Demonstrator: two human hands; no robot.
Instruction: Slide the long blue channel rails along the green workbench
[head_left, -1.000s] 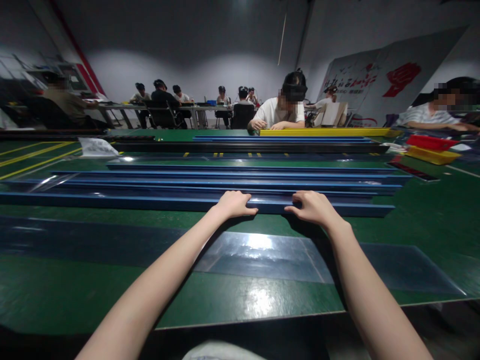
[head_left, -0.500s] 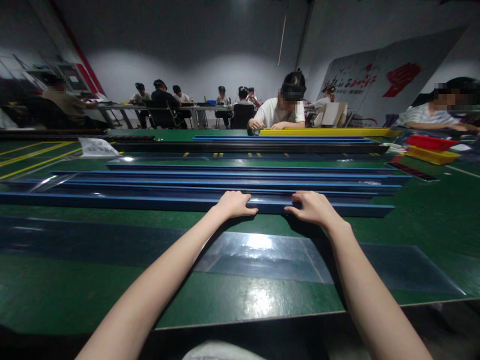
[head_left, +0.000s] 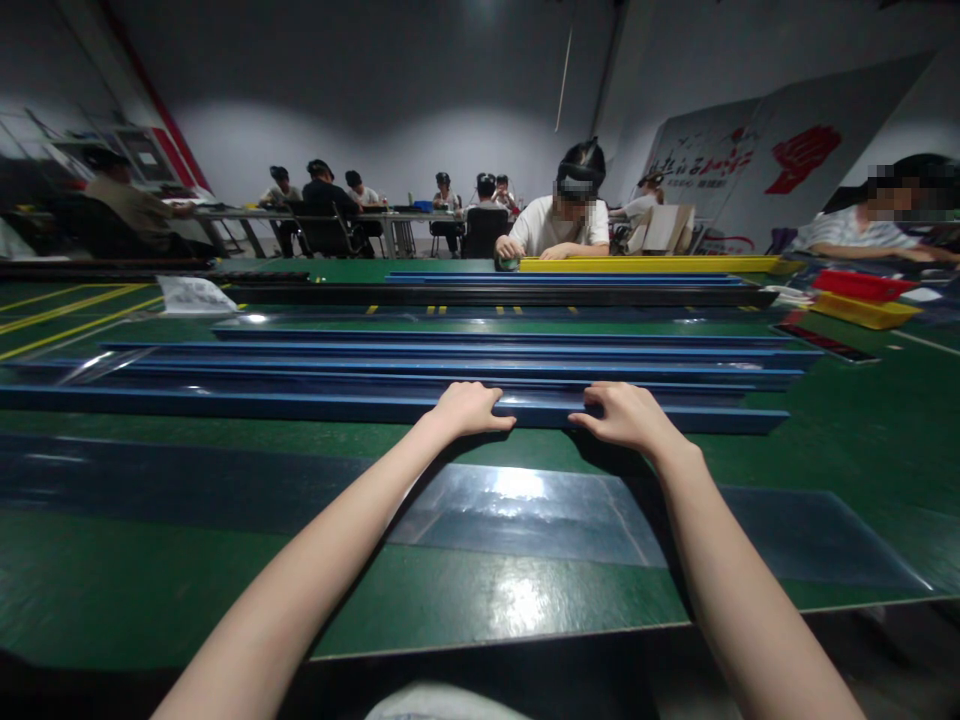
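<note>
A long blue channel rail (head_left: 225, 405) lies across the green table (head_left: 150, 580), the nearest of several blue rails stacked side by side. My left hand (head_left: 469, 408) grips its near edge, fingers curled over the top and thumb in front. A little to the right, my right hand (head_left: 626, 413) holds the same rail in the same way. A flat transparent strip (head_left: 525, 510) lies on the table between the rail and me, under my forearms.
More blue rails (head_left: 450, 350) and a black rail (head_left: 487, 294) lie farther back, then a yellow rail (head_left: 652, 264). Red and yellow trays (head_left: 862, 296) sit at the right. A person in white (head_left: 559, 225) works across the table; others sit at far tables.
My hands and the rail have not moved. The person across the table has lowered their head a little.
</note>
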